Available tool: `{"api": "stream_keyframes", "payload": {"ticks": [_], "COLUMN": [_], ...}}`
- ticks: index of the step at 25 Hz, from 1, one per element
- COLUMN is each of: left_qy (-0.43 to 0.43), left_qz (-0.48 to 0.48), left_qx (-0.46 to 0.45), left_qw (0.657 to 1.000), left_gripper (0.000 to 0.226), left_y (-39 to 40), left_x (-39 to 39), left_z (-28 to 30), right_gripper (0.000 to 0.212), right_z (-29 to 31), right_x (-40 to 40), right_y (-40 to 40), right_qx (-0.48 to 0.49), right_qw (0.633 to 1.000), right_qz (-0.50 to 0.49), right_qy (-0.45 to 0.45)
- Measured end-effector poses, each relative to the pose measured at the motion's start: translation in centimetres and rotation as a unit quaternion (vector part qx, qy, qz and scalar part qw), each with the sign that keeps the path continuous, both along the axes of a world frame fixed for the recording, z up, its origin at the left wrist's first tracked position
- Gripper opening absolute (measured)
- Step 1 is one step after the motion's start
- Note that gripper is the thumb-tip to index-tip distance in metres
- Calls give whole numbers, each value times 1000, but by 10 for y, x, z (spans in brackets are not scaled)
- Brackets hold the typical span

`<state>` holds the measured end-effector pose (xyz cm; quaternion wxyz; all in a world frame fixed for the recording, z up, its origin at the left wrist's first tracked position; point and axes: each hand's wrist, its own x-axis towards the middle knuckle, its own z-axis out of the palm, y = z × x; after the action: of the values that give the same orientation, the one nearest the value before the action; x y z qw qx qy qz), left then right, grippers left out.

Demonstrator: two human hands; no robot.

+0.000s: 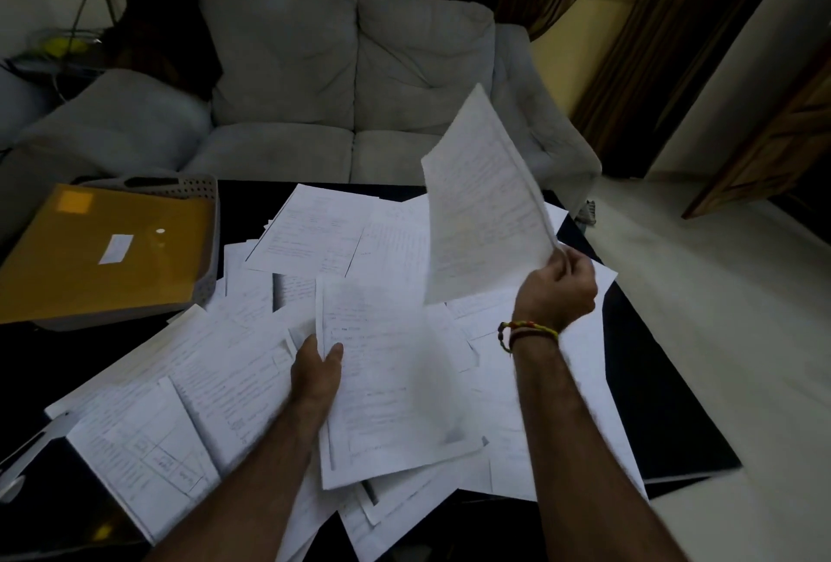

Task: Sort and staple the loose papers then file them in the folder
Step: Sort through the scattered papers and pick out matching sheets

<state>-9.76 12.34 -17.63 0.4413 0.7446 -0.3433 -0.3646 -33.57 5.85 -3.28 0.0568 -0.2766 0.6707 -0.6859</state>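
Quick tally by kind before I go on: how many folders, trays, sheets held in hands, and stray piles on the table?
Yellow folder: 1
Grey tray under it: 1
Sheets held: 2, raised sheet in right hand, lower sheet in left hand
Loose paper pile on the black table: 1, sheets too overlapped to count
Total: 5

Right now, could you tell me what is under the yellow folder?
The yellow folder lies on a grey perforated tray on the dark table. Whatever the tray holds beneath it is covered.

Folder in tray, left of papers on table
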Motion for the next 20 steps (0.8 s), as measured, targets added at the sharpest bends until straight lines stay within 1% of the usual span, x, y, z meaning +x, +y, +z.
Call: {"api": "stream_keyframes", "payload": {"ticks": [2,4,7,8,10,11,12,14,15,16,18,19,20], "left_qy": [-36,-28,-5,18,82,108,145,180,192,199,190,175,161], "left_qz": [18,33,37,38,40,40,51,59,63,67,63,68,72], "left_qx": [-6,-6,6,16,7,-15,-32,-22,-11,-8,-32,-33,-31], "left_qw": [999,999,999,999,996,993,988,982,979,978,979,982,984], "left_gripper": [33,31,40,43,48,56,70,98,104,106,107,104,95], "left_y": [0,5,15,19,22,21,15,10,10,13,16,17,18], "left_x": [11,24,42,46,55,60,65,69,67,64,63,64,63], "left_z": [6,15,18,17,9,1,-16,-35,-33,-27,-26,-26,-22], "right_gripper": [14,15,12,11,10,9,9,10,10,10,10,10,11], "right_z": [-15,-43,-87,-99,-116,-121,-123,-123,-123,-122,-121,-121,-121], "right_x": [4,27,69,80,95,98,101,103,104,104,105,105,105], "right_y": [-3,7,40,52,70,75,77,78,78,78,77,76,76], "right_qx": [73,175,286,317,368,382,388,394,393,392,391,388,386], "right_qw": [993,969,927,915,894,888,886,887,889,892,896,898,900], "right_qz": [55,137,222,234,250,255,254,243,235,227,210,203,199], "right_qy": [-68,-112,-99,-88,-54,-35,-22,-10,-11,-17,-27,-33,-38]}}
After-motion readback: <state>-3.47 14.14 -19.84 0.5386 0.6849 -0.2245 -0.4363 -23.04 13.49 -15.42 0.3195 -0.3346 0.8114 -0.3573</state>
